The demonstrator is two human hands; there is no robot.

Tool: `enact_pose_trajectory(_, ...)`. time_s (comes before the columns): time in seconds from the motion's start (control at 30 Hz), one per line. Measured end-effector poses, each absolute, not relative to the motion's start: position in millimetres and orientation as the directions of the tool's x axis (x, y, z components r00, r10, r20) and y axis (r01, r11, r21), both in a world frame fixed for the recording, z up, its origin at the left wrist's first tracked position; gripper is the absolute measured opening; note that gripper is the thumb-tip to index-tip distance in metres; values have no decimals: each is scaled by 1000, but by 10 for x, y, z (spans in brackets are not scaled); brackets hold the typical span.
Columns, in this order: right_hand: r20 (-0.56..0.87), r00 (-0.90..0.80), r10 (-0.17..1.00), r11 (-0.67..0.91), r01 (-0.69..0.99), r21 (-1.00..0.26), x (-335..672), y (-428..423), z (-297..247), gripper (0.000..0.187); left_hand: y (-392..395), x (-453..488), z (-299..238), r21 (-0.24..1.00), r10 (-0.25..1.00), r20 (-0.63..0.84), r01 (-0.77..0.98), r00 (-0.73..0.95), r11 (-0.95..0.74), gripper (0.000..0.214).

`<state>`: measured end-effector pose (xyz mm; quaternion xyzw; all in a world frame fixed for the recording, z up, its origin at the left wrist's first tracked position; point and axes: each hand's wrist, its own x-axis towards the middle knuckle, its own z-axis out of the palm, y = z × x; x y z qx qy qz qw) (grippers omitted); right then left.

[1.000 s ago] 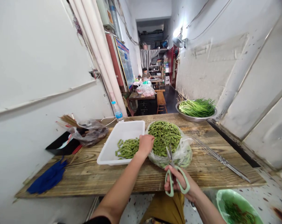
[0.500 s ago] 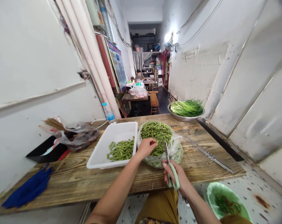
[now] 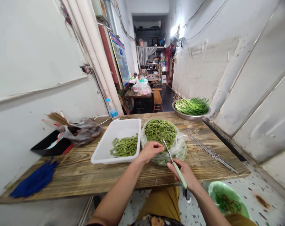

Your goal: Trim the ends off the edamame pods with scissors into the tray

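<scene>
In my right hand (image 3: pixel 183 175) I hold scissors (image 3: pixel 178 174) with pale green handles, their metal blades pointing up and left. The blades look nearly together. My left hand (image 3: pixel 151 151) is pinched beside the blade tips, over the front of a clear plastic bag (image 3: pixel 181 151) full of green edamame pods (image 3: pixel 160 131). Whatever sits between the left fingertips is too small to make out. Left of the bag, touching or nearly so, stands a white plastic tray (image 3: pixel 102 144) with a smaller heap of edamame pods (image 3: pixel 126 146) on its right side.
Metal skewers (image 3: pixel 214 153) lie at right, below a steel bowl (image 3: pixel 191 117) of green stalks. At left are a blue cloth (image 3: pixel 35 180), a black box (image 3: pixel 44 142), a plastic bag (image 3: pixel 85 133) and a water bottle (image 3: pixel 113 110). A green-lined bin (image 3: pixel 244 201) stands on the floor. A person sits far back.
The scissors have turned, their tips swinging left and closer to my left fingertips. My left hand has shifted slightly right. The whole view has tilted and moved a little.
</scene>
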<state>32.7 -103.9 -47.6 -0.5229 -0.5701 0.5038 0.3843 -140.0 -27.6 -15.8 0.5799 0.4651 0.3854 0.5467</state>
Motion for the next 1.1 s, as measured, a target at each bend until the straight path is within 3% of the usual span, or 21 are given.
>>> enact_pose_trajectory(0.17,-54,-189,981,-16,200,-980,385,-1041,-447,33,-286,-1466,-151,992,949,-94,113,302,62,20)
enact_pose_trajectory(0.33,-150,-196,969,-128,124,-984,320,-1052,-459,38,-240,-1440,-180,988,939,-145,103,311,119,21)
enact_pose_trajectory(0.43,-186,-152,971,-169,115,-979,250,-1058,-489,47,-283,-1442,-307,976,997,30,215,64,-43,20)
enact_pose_trajectory(0.5,-196,-108,975,-187,88,-978,220,-1060,-525,53,-419,-1512,-488,882,929,329,408,-169,-237,20)
enact_pose_trajectory(0.53,-195,-98,976,-189,72,-979,212,-1060,-549,55,-523,-1570,-614,801,859,468,510,-209,-313,22)
enact_pose_trajectory(0.63,-182,-109,977,-175,70,-982,209,-1052,-666,58,-894,-1788,-1085,551,713,695,703,-89,-450,22)
enact_pose_trajectory(0.77,-142,-119,983,-142,16,-990,218,-1028,-959,65,-1185,-2049,-1581,385,642,762,856,-84,-344,21)
enact_pose_trajectory(0.9,-126,-190,974,-144,-87,-986,257,-1004,-1242,69,-1145,-2124,-1701,262,617,786,925,-39,-276,23)
enact_pose_trajectory(1.1,-123,-312,942,-190,-194,-962,399,-975,-1300,66,-1094,-2090,-1704,184,649,761,951,23,-249,28)
